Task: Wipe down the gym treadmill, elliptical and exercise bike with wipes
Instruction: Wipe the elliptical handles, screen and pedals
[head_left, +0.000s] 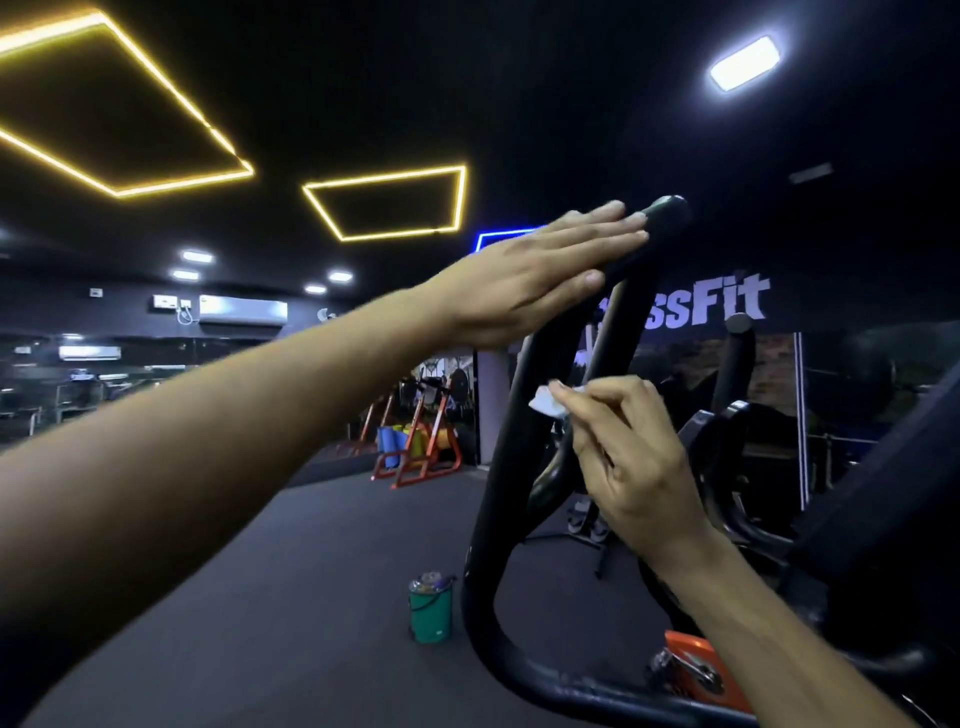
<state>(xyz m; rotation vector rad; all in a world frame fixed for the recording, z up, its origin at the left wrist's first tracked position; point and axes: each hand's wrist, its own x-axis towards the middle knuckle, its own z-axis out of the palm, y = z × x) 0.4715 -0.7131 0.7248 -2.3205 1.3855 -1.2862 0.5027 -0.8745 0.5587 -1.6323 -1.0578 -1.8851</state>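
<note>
Two hands work the black handlebar (524, 452): left hand (524, 283) flat on it, right hand (628, 457) pinching a white wipe (545, 402); wall lettering (701, 306) reads "ssFit".

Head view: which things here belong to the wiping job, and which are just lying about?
In the job:
- left hand, flat on the black handlebar
- right hand, pinching the white wipe

Lying about:
- green bucket
- orange rack
- air conditioner

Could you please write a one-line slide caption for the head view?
Left hand flat against the black handlebar top while right hand pinches a white wipe.
</note>
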